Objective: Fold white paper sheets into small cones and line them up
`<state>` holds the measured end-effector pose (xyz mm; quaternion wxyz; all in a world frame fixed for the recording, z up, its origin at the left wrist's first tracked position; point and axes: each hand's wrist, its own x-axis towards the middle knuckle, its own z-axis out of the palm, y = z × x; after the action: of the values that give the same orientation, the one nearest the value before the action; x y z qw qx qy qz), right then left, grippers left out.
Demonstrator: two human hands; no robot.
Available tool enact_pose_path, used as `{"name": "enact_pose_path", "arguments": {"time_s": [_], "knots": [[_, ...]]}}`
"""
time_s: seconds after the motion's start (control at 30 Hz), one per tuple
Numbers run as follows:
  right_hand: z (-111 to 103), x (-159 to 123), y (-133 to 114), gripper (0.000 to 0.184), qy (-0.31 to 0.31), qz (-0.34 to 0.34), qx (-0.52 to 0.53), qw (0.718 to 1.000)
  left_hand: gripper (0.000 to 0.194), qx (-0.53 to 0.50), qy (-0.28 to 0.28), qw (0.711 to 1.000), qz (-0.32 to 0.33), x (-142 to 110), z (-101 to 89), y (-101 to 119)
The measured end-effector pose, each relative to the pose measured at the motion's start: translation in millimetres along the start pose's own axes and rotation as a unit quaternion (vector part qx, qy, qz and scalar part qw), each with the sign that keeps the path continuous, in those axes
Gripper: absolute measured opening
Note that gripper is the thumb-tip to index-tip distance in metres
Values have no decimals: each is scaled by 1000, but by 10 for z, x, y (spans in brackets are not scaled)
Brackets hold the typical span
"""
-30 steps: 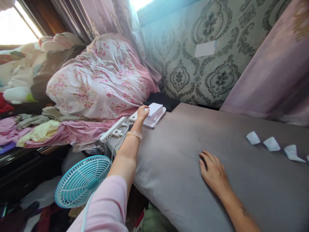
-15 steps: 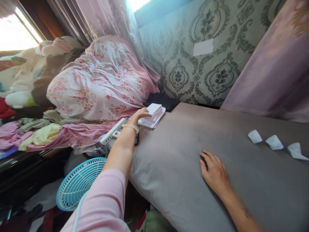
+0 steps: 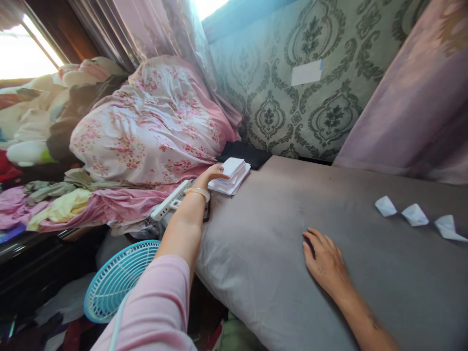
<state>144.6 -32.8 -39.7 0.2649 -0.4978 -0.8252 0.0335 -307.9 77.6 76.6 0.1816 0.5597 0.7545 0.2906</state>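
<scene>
At the far left corner of the grey-covered bed point(image 3: 263, 219) lies a stack of white paper sheets point(image 3: 238, 174), its upper sheets slightly askew. My left hand point(image 3: 215, 173) grips the near left edge of the upper sheets, thumb along the side; some fingers are hidden. My right hand point(image 3: 325, 263) rests on the grey sheet, palm down, fingers loosely extended, holding nothing. Farther right, three folded white paper pieces sit in a row: one point(image 3: 385, 206), a middle one point(image 3: 415, 215) and a third point(image 3: 449, 228) with a pointed end.
A white power strip point(image 3: 170, 201) and a partly hidden phone-like dark object point(image 3: 206, 210) lie by my left forearm. Below is a blue fan point(image 3: 120, 282). Behind the stack are a black flat item point(image 3: 256, 155) and a floral-covered heap point(image 3: 153, 126); clothes lie at left.
Almost nothing differs. My left hand stays at the paper stack with only a very slight shift of the thumb, and my right hand keeps its place on the bed.
</scene>
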Motion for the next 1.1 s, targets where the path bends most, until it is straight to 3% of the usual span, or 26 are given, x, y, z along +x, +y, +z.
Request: {"name": "enact_pose_path", "arguments": {"time_s": [0.77,1.1], "knots": [[-28,-5,-25,38,1,7,13,1000,58,-63,-27,997,-47,-73,-65,-68],[-38,0,-28,37,-1,7,6,1000,33,-27,3,1000,2,-209,-45,94]]}}
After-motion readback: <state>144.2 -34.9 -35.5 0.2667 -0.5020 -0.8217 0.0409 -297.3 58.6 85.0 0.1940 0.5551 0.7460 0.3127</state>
